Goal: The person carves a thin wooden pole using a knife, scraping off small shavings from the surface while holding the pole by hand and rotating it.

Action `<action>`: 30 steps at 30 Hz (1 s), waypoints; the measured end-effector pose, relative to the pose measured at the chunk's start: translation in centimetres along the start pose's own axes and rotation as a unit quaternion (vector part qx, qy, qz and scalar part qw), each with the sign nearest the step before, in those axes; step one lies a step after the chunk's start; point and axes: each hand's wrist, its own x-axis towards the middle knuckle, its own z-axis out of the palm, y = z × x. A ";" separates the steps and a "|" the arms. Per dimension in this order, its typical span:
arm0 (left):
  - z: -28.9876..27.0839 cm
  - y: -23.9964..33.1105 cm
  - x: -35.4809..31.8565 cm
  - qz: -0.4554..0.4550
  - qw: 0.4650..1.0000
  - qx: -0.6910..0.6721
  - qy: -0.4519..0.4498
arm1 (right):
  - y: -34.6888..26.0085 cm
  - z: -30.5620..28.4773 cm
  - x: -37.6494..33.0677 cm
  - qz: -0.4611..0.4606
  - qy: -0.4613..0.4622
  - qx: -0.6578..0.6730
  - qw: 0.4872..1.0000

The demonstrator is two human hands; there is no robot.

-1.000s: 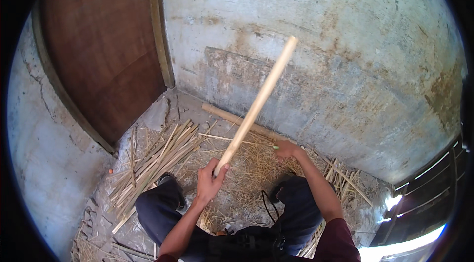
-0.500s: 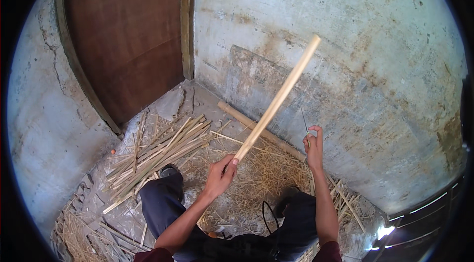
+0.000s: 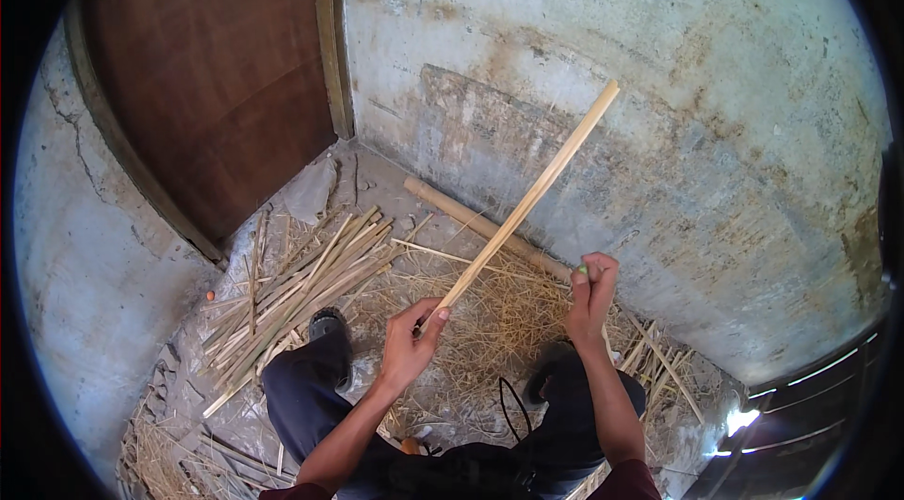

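My left hand (image 3: 411, 342) is closed around the lower end of a long, pale split bamboo strip (image 3: 530, 199). The strip slants up and to the right, its far end in front of the wall. To the right of it, apart from the strip, my right hand (image 3: 591, 298) is closed on a thin-bladed knife (image 3: 583, 269). Only a small green bit of the knife shows by the fingers; its blade cannot be made out now.
Split bamboo strips (image 3: 311, 288) lie piled at the left, before a brown door (image 3: 202, 76). A bamboo pole (image 3: 480, 222) rests along the base of the stained wall (image 3: 659, 180). Shavings (image 3: 508, 316) litter the floor between my feet. More strips (image 3: 664, 368) lie at the right.
The bamboo strip has turned in my left hand and shows a narrower side. My right hand has tilted, and the thin blade seen earlier has dropped from sight. The whole view has shifted slightly.
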 end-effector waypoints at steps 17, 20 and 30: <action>-0.1 0.3 -0.2 0.018 0.996 0.092 -0.006 | -1.7 4.4 -2.5 -0.139 -0.254 -0.131 0.948; 0.1 0.1 -0.4 0.037 0.997 0.070 0.001 | -2.2 4.6 -2.3 -0.177 -0.242 -0.157 0.941; 0.4 -0.2 -0.8 0.043 0.996 0.062 0.039 | -2.3 4.1 -1.2 -0.143 -0.197 -0.174 0.954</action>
